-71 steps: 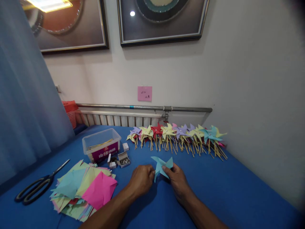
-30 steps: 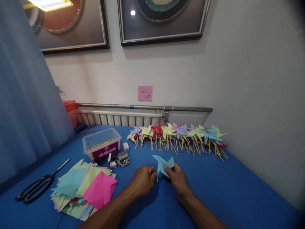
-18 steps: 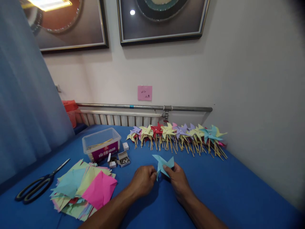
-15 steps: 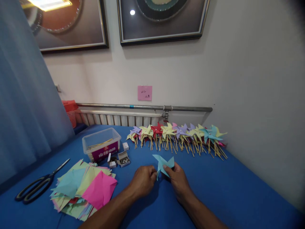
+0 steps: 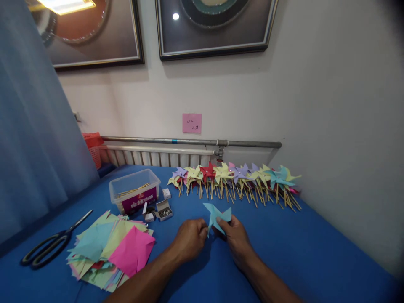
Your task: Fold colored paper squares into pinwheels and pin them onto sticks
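A light blue paper pinwheel (image 5: pixel 217 216) with folded blades is pinched in my right hand (image 5: pixel 237 237), the thumb pressed over its centre. My left hand (image 5: pixel 192 237) is closed just to its left, fingertips bunched beside the lowest blade. Whether those fingers grip that blade or something small is hidden. The pinwheel is held above the blue table cover (image 5: pixel 202 282), and no stick shows on it. In front of my left hand sits an opened small box (image 5: pixel 164 211) of shiny metal pins.
Finished pinwheels (image 5: pixel 240 174) on sticks lie in a row at the back. Left are a pile of cut paper squares (image 5: pixel 94 242), black-handled scissors (image 5: pixel 52 246), a clear plastic tub (image 5: pixel 135 179) with sticks, and small white boxes (image 5: pixel 166 193). A radiator (image 5: pixel 158 158) stands behind.
The pinwheel and my right hand have shifted very slightly, with the blades lifted a touch. My left hand stays nearly in place.
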